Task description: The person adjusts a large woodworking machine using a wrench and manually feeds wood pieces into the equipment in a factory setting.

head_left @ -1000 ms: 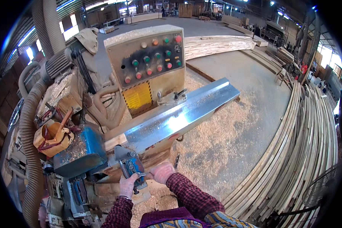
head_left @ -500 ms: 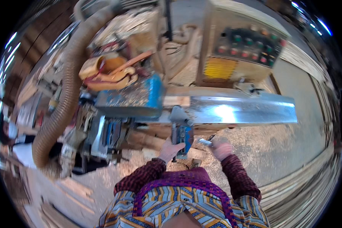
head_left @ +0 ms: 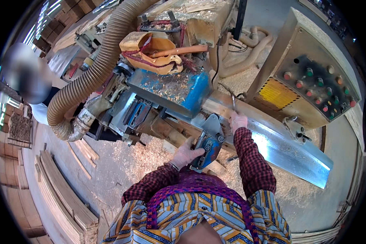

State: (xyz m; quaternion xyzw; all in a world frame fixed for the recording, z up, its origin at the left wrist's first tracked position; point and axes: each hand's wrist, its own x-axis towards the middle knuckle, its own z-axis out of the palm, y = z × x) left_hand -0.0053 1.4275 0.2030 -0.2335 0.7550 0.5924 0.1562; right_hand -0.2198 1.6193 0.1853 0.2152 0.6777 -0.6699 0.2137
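Head view. The left hand [head_left: 186, 153], at lower centre of the frame, rests on a grey and blue metal guard piece [head_left: 208, 140] hung at the front of the woodworking machine [head_left: 166, 87]; its fingers [head_left: 195, 151] are curled around the guard's lower edge, closed on it. The right hand [head_left: 236, 121], just right of centre, reaches up to the near edge of the long bright steel fence plate [head_left: 284, 142] that runs toward the lower right. Its fingers appear pinched on a thin dark rod or tool [head_left: 233, 101] that stands up from the hand; whether the grip is full cannot be told. Both sleeves are dark red check.

Surroundings: a ribbed dust hose [head_left: 91, 73] curves through the upper left; a tilted control box [head_left: 309, 87] with coloured buttons sits at upper right; sawdust covers the floor [head_left: 122, 162]; stacked wooden strips [head_left: 59, 199] lie at lower left. Another person stands at the far left edge.

Assessment: the work looks like an adjustment at the guard. It is best done with the left hand steadying the guard and both hands clear of the cutter opening behind it.
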